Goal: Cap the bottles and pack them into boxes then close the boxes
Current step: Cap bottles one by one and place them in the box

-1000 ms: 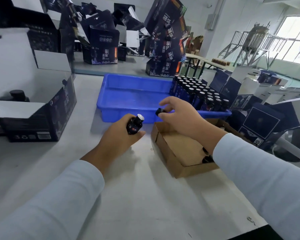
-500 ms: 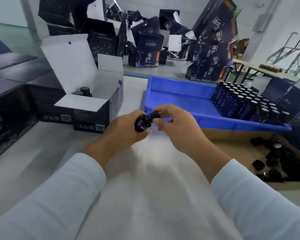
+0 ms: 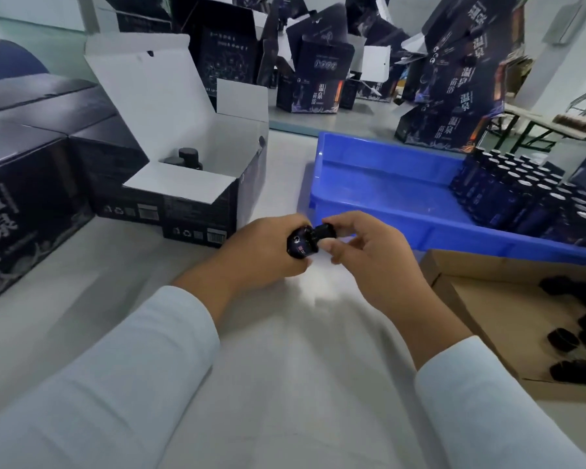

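My left hand (image 3: pixel 261 255) grips a small dark bottle (image 3: pixel 298 245) lying on its side above the table. My right hand (image 3: pixel 372 255) pinches the black cap (image 3: pixel 323 231) seated on the bottle's neck. An open dark box (image 3: pixel 190 194) with white flaps stands to the left, with two capped bottles (image 3: pixel 185 157) inside. A blue tray (image 3: pixel 386 184) behind my hands holds several uncapped bottles (image 3: pixel 528 198) at its right end. A brown cardboard box (image 3: pixel 487 299) on the right holds loose black caps (image 3: pixel 575 333).
Closed dark boxes (image 3: pixel 24 184) stand at the far left. Several open and stacked dark boxes (image 3: pixel 454 79) crowd the back of the table. Bare white table surface (image 3: pixel 285 367) lies in front of my hands.
My right hand brought the cap from the cardboard box onto the bottle's neck. My view swung left, so the open box now shows in full.
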